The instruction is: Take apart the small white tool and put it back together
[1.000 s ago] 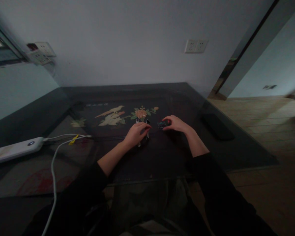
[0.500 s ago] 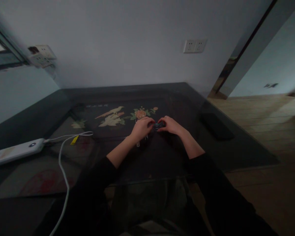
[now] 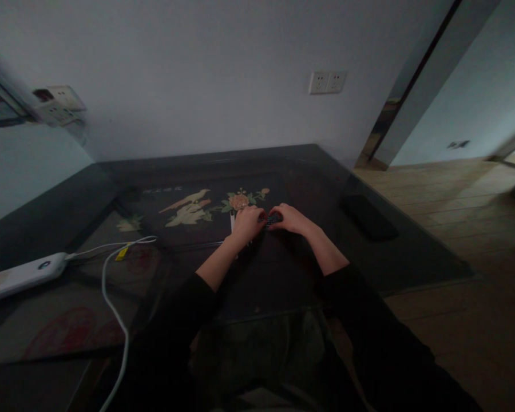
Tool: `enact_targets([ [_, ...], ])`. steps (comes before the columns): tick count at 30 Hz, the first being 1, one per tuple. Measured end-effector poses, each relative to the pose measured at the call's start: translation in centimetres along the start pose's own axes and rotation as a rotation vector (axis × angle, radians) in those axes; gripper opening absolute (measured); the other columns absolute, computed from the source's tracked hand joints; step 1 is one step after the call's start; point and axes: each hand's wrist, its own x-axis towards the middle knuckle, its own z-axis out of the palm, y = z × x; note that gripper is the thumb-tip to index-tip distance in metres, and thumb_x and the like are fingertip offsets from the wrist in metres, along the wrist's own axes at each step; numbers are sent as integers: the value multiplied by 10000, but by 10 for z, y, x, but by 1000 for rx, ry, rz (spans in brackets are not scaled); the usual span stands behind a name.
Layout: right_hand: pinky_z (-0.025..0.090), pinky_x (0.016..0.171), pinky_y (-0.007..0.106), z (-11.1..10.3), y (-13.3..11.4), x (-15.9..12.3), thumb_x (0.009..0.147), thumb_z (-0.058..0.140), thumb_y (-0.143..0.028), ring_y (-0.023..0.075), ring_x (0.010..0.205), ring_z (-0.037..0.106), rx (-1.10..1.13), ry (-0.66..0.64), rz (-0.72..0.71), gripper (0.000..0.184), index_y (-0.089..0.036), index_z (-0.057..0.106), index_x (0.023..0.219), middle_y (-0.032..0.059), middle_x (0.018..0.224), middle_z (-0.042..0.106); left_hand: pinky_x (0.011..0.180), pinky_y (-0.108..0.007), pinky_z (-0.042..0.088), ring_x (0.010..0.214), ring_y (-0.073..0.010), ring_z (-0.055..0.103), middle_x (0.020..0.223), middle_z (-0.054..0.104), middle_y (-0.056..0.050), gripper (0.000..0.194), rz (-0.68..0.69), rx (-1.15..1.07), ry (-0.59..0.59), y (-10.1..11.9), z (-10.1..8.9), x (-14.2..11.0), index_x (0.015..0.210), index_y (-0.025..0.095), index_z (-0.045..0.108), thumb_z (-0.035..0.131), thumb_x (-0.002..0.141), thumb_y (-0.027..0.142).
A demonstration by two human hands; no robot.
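Both my hands meet over the middle of a dark glass-topped table (image 3: 283, 280), just below its painted flower. My left hand (image 3: 248, 222) is curled, fingers closed, over a thin white and dark object whose pale end (image 3: 232, 224) sticks out on its left. My right hand (image 3: 288, 218) pinches a small dark ribbed object (image 3: 273, 218) that sits between the two hands. The fingertips of both hands touch around it. What the small objects are is too dim to tell.
A white power bank (image 3: 19, 276) lies at the table's left edge, with a white cable (image 3: 111, 297) running off the front. A flat dark slab (image 3: 369, 216) rests at the right side. Wall sockets (image 3: 327, 82) are behind. Wooden floor lies to the right.
My left hand moved right and my right hand moved left until they met around the small dark object. The view shifted slightly, so the scene sits further left.
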Motion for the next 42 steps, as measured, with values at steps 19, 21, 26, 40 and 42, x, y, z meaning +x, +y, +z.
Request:
enact_targets([
  [19, 400, 699, 286, 3, 4, 3, 706, 819, -373, 195, 826, 557, 2, 5, -6, 390, -195, 681, 1025, 61, 931, 590, 829, -402, 447, 975, -283, 613, 946, 681, -104, 81, -13, -2, -25, -2, 7, 4, 860, 181, 701, 661, 845, 249],
  [21, 397, 691, 286, 3, 5, 3, 698, 823, -381, 197, 821, 554, 6, 7, -10, 394, -194, 682, 1015, 60, 919, 588, 829, -405, 446, 982, -288, 614, 949, 683, -106, 88, -14, 4, -30, -1, 7, 3, 863, 181, 702, 662, 846, 257],
  [26, 389, 679, 290, 2, 5, 3, 696, 820, -400, 199, 806, 547, 8, 10, -4, 405, -196, 684, 1018, 55, 899, 587, 829, -404, 439, 982, -289, 616, 943, 684, -100, 85, -27, -25, 8, -2, 10, 2, 853, 186, 698, 691, 827, 266],
  [40, 394, 689, 289, 1, 2, 1, 707, 808, -416, 202, 831, 559, -6, -13, 23, 435, -193, 687, 1060, 69, 927, 601, 752, -332, 415, 844, -219, 612, 853, 696, -70, 120, -96, -138, 21, -6, 8, 5, 851, 180, 739, 712, 813, 290],
  [42, 398, 691, 294, 1, 2, 1, 704, 811, -411, 206, 832, 558, 0, -7, 21, 435, -193, 690, 1061, 71, 928, 601, 723, -320, 405, 793, -202, 600, 813, 690, -62, 95, -112, -198, 29, -7, 7, 7, 825, 178, 743, 723, 796, 266],
])
